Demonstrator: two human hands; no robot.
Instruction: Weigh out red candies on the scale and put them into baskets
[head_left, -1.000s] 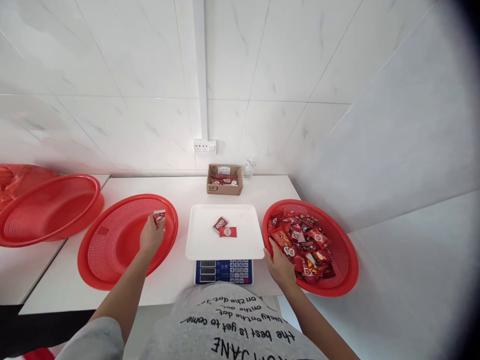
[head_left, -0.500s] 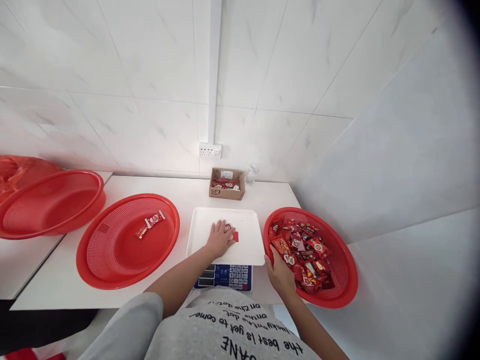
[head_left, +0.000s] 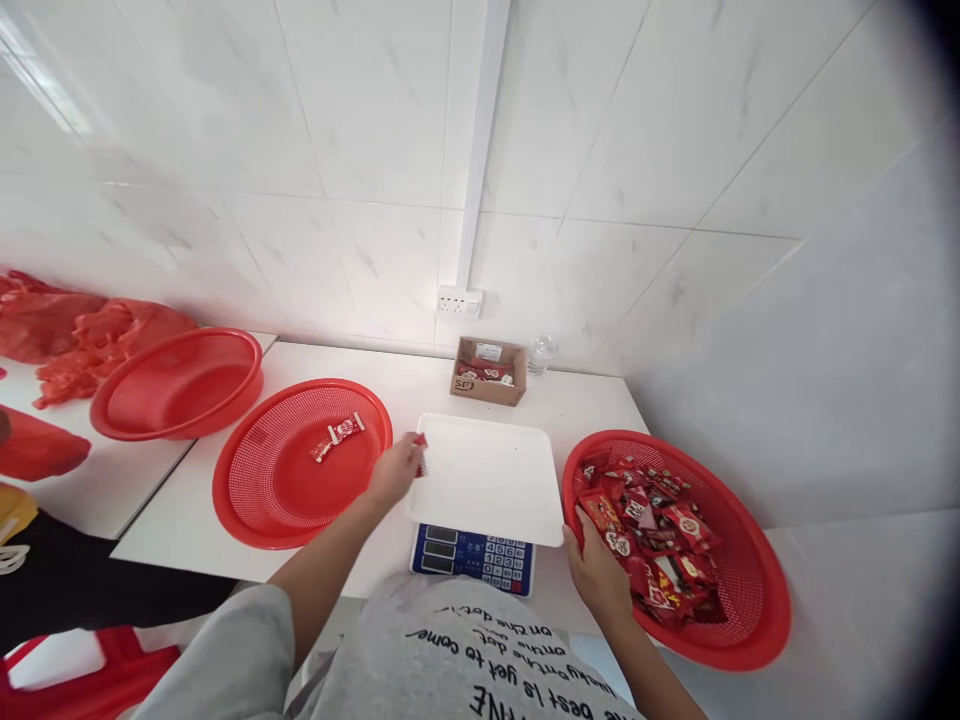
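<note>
My left hand [head_left: 394, 472] is closed on a small red snack packet [head_left: 421, 456], above the left edge of the white scale tray [head_left: 487, 470]. To its left, the red basket [head_left: 300, 510] holds a couple of red-and-white snack packets [head_left: 345, 430]. My right hand [head_left: 600, 575] grips the near-left rim of another red basket [head_left: 757, 600], which is loaded with many red wrapped snack packets [head_left: 660, 530]. Below the tray shows the blue keypad panel of the scale [head_left: 474, 558].
A cardboard box [head_left: 487, 388] of red packets and a clear glass [head_left: 541, 352] stand near the wall. At left are an empty red basin [head_left: 180, 385], red plastic bags [head_left: 120, 335] and another person's dark-clothed leg [head_left: 150, 580]. A red stool [head_left: 112, 670] is below.
My left hand has lifted the red packet off the scale tray and moved left toward the basket. My right hand stays on the right basket's rim. The view has turned left.
</note>
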